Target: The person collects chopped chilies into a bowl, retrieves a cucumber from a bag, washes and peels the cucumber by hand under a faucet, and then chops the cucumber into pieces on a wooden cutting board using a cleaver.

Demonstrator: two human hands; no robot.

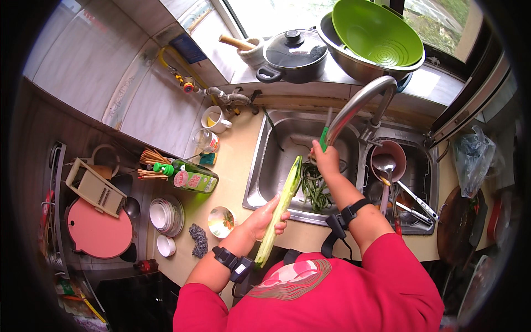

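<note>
My left hand grips a long, mostly peeled cucumber, tilted over the front rim of the stainless steel sink. Dark green skin still shows near the cucumber's upper end. Above the left basin, my right hand is closed around a small tool with a green handle. Its blurred upper end points towards the window, and I cannot tell whether it is a peeler or a knife. Below my right hand, a heap of green peel strips lies in the basin. The curved faucet arches close by the tool.
In the right basin stand a pink pot and a ladle. A green dish soap bottle, a patterned bowl and a scouring pad sit on the left counter. A lidded pot and a green colander occupy the sill.
</note>
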